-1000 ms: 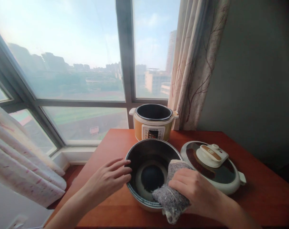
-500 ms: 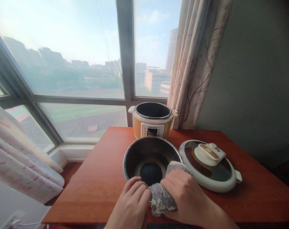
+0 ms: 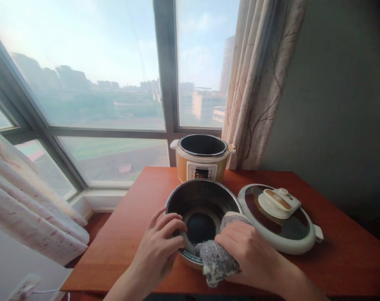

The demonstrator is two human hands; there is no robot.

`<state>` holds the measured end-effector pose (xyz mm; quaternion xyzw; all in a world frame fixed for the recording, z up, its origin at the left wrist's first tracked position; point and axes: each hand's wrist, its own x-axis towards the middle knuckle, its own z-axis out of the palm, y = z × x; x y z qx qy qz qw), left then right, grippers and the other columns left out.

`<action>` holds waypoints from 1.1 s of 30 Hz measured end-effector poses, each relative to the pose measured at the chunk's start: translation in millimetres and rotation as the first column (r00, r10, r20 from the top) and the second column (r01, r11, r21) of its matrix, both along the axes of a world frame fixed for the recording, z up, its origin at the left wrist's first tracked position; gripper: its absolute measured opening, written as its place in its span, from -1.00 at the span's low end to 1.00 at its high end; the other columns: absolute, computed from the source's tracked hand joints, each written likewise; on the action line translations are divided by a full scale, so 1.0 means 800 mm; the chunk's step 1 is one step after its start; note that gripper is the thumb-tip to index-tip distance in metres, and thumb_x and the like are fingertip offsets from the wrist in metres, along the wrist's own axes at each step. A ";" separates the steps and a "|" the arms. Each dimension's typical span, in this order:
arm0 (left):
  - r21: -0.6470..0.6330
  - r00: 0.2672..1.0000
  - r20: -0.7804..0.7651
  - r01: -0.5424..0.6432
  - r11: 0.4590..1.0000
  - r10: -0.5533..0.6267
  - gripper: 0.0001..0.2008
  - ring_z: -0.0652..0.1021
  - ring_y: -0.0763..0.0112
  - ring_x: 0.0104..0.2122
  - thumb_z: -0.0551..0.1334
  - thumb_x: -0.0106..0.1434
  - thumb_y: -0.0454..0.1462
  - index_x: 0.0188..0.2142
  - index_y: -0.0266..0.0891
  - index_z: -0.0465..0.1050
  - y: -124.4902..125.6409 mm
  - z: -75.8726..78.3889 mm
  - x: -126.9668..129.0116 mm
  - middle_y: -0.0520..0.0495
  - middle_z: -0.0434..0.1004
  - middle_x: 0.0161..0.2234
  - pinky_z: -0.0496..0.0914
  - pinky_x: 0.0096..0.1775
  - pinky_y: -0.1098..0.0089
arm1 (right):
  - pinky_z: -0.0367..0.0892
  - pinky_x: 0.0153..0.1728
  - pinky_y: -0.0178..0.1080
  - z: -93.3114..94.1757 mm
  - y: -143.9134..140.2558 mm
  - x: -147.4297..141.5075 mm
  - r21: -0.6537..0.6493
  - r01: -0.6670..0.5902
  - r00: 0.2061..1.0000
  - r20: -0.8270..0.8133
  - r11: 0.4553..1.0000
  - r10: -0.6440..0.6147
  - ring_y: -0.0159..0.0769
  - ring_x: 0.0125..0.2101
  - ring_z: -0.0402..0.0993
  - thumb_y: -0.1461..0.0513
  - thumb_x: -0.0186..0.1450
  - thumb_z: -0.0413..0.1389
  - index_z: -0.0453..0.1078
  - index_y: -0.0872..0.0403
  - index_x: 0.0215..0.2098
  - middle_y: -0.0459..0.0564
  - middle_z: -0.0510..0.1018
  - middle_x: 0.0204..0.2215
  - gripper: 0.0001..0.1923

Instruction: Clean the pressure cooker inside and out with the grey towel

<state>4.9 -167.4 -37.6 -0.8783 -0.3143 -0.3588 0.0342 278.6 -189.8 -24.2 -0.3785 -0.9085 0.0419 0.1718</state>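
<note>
The left hand (image 3: pixel 160 251) is gripping the near-left rim of the pot (image 3: pixel 203 209), fingers curling inside, while the right hand (image 3: pixel 249 255) is clutching a grey cloth (image 3: pixel 215 261) draped over the near rim. The pot is sitting on the desk (image 3: pixel 139 234), between the cooker (image 3: pixel 202 161) and the person, with the lid (image 3: pixel 279 217) lying just beside it.

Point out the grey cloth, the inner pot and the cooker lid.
grey cloth (image 3: pixel 215 261), head view, on its bunched lower fold below the right hand.
inner pot (image 3: pixel 205 198), head view, on its dark far inside wall.
cooker lid (image 3: pixel 298 232), head view, on the dark top near its right rim.
</note>
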 end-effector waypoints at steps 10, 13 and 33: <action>-0.117 0.999 0.045 -0.020 0.993 0.025 -0.67 0.42 0.24 0.10 0.05 0.21 -0.52 -0.54 -0.18 0.44 0.060 0.001 -0.056 -0.08 0.49 0.01 0.40 0.05 0.14 | 0.11 -0.26 -0.15 0.003 0.004 0.003 -0.045 -0.056 0.998 0.002 0.997 0.056 -0.19 -0.30 0.38 -0.02 0.20 0.27 0.40 0.00 -0.24 -0.08 0.55 -0.32 -0.67; -0.151 0.999 0.014 -0.042 0.988 0.045 -0.68 0.38 0.22 0.16 0.03 0.15 -0.54 -0.47 -0.18 0.46 0.044 0.006 -0.049 -0.10 0.42 0.13 0.37 0.11 0.09 | 0.10 -0.27 -0.14 0.000 0.003 -0.001 -0.024 -0.030 1.000 -0.006 0.999 0.030 -0.19 -0.32 0.37 -0.04 0.20 0.25 0.39 0.00 -0.28 -0.08 0.53 -0.35 -0.67; 0.049 0.991 0.006 -0.134 0.990 0.134 -0.79 0.54 0.30 -0.03 0.08 0.29 -0.38 -0.31 -0.12 0.47 -0.046 -0.024 0.034 0.00 0.61 -0.21 0.24 0.23 0.17 | 0.04 -0.33 -0.16 -0.007 -0.004 -0.022 0.083 0.012 1.000 -0.012 0.996 -0.011 -0.21 -0.38 0.36 -0.06 0.17 0.23 0.34 0.02 -0.37 -0.08 0.51 -0.41 -0.65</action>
